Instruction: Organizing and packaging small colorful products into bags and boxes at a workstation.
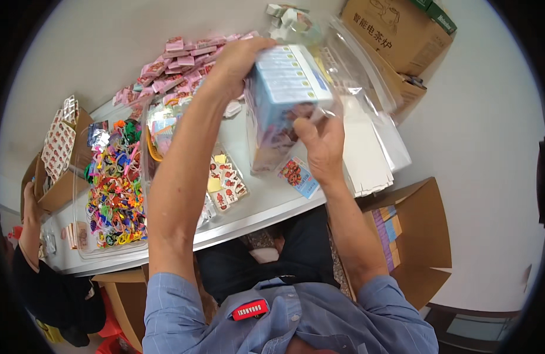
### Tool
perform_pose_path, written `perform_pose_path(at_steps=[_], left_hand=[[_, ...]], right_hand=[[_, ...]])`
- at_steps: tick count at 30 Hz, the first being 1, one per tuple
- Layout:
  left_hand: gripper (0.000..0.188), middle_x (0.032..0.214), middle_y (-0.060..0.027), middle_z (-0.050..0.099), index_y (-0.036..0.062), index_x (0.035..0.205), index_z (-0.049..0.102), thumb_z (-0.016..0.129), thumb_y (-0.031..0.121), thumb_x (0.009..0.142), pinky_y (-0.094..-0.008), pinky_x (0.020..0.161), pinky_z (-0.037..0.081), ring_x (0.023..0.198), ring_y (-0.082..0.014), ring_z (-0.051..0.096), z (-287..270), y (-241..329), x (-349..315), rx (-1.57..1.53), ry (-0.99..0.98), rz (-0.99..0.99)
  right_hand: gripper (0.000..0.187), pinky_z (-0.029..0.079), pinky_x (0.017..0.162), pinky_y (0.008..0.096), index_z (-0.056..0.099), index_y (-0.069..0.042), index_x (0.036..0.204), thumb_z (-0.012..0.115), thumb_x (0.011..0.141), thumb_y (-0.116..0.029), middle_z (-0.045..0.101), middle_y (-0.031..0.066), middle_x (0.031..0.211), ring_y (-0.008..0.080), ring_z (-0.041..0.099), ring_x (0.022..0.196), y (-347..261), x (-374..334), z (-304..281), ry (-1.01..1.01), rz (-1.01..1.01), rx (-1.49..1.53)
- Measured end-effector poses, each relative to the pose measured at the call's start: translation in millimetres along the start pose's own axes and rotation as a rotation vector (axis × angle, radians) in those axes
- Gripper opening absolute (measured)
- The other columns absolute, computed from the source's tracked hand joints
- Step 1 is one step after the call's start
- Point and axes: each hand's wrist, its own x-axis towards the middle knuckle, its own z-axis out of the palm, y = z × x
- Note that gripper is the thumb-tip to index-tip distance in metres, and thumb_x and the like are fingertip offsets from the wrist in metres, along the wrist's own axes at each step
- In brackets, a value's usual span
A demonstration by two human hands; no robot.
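Above the table, a light-blue and white box-shaped pack [293, 79] sits inside a clear plastic bag [266, 150]. My left hand [240, 66] grips its upper left side, with the fingertips partly hidden behind it. My right hand [324, 146] closes on the lower right of the bag, the thumb lying across the front. Below the bag, a blue card [299, 177] with a red cartoon picture lies flat on the table. Left of it is a clear tray of small sticker sheets [226, 187]. Motion smears the pack's front a little.
Colourful plastic trinkets fill a clear bin [113, 189] on the left. Small pink boxes [178, 59] are heaped at the back. White card sheets [367, 147] lie right. An open carton [420, 236] stands lower right. Another person's hand [30, 203] touches a carton far left.
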Motion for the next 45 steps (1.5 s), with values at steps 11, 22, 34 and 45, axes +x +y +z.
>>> perform_pose_path(at_steps=[11,22,34,45], left_hand=[[0.032,0.077,-0.0060,0.066,-0.0084,0.086,0.073,0.064,0.022,0.089,-0.0303,0.066,0.045,0.072,-0.0129,0.058,32.8,7.7,-56.0,0.010,0.439,0.391],[0.062,0.129,-0.0135,0.063,-0.0011,0.131,0.062,0.073,0.043,0.088,-0.0413,0.105,0.038,0.122,-0.0246,0.054,14.7,16.8,-79.5,-0.051,0.180,0.194],[0.016,0.094,-0.0074,0.074,0.0027,0.098,0.072,0.077,0.016,0.090,-0.0295,0.071,0.060,0.080,-0.0152,0.069,-3.5,63.5,-27.9,-0.095,0.010,0.381],[0.024,0.099,-0.0070,0.074,0.0044,0.108,0.071,0.073,0.024,0.095,-0.0306,0.078,0.059,0.086,-0.0154,0.070,-2.7,48.3,-36.0,-0.022,0.141,0.396]], right_hand=[[0.033,0.052,0.081,0.0320,0.067,0.005,0.104,0.055,0.103,-0.026,0.070,0.0117,0.095,0.0177,0.066,0.086,-53.8,87.5,-4.1,0.393,-0.137,0.083],[0.027,0.053,0.091,0.0374,0.064,-0.002,0.111,0.056,0.105,-0.027,0.067,0.0082,0.096,0.0193,0.064,0.095,-5.7,109.1,-49.7,-0.005,-0.008,0.670],[0.026,0.055,0.093,0.0449,0.064,-0.006,0.115,0.058,0.104,-0.028,0.071,0.0093,0.099,0.0241,0.068,0.096,-14.0,136.5,-63.4,-0.171,0.076,0.842],[0.024,0.056,0.085,0.0396,0.064,-0.007,0.116,0.059,0.103,-0.026,0.070,0.0084,0.100,0.0208,0.068,0.094,1.5,153.1,-71.5,-0.167,0.188,0.720]])
